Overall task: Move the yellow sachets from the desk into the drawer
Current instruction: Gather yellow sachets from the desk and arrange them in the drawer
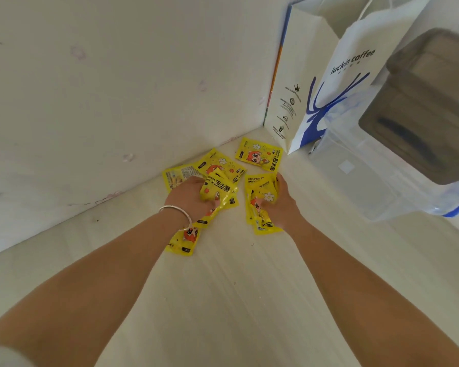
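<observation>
Both hands are working the yellow sachets (217,168) lying in the desk (223,287) corner. Left hand (190,198) is clutching a bunch; right hand (284,205) is gripping another. One sachet (259,154) is lying apart beside the paper bag (329,83).

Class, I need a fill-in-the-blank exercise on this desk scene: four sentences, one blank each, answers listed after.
1. The sachets on the desk are coloured ____.
2. The bracelet sits on the ____ wrist.
3. The paper bag reads "luckin ____".
4. The left hand and right hand both grip ____.

Answers: yellow; left; coffee; sachets
</observation>
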